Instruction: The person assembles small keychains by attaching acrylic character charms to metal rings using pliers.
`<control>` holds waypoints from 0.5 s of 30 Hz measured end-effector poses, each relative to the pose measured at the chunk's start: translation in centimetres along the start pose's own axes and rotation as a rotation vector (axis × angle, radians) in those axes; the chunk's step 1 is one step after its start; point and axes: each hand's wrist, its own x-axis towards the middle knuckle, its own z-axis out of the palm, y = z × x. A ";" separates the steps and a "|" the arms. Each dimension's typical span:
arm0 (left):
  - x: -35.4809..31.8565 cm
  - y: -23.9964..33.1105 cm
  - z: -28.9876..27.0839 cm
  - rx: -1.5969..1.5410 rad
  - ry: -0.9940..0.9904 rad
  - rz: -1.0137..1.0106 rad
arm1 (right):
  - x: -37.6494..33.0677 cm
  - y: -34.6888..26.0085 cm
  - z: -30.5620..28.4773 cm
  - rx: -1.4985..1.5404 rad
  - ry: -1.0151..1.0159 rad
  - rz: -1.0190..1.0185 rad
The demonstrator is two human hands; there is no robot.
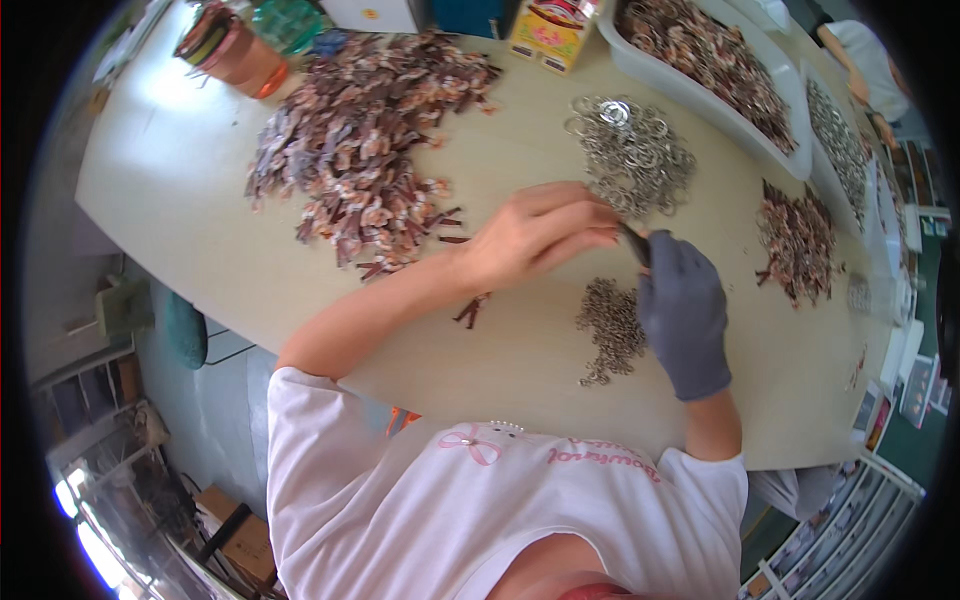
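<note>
Grey-gloved, my right hand [683,325] closes its fingers round a small dark tool [634,243], whose tip projects above the fist. My bare left hand [535,235] lies palm down just beside it, its fingertips drawn together against the tool's tip; whether they pinch anything there I cannot tell. Directly below the left hand and touching the glove's left edge I see a little heap of small metal links [608,325]. Above both hands spreads a pile of larger silver rings [632,152]. Left of the left hand lies a broad heap of brown-and-pink charms [365,140]; a smaller heap of the same [797,240] lies right of the glove. All rest on the pale wooden table [190,200].
</note>
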 end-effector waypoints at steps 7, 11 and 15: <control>1.5 -1.2 -10.7 0.666 -0.475 -0.271 | -5.2 11.4 -4.1 -0.185 0.034 0.581; -0.7 -4.1 -14.1 0.821 -0.553 -0.462 | -7.7 17.1 -3.0 -0.222 0.271 0.452; -1.2 -5.5 -14.1 0.764 -0.542 -0.448 | -5.4 13.3 -1.6 0.160 0.128 0.449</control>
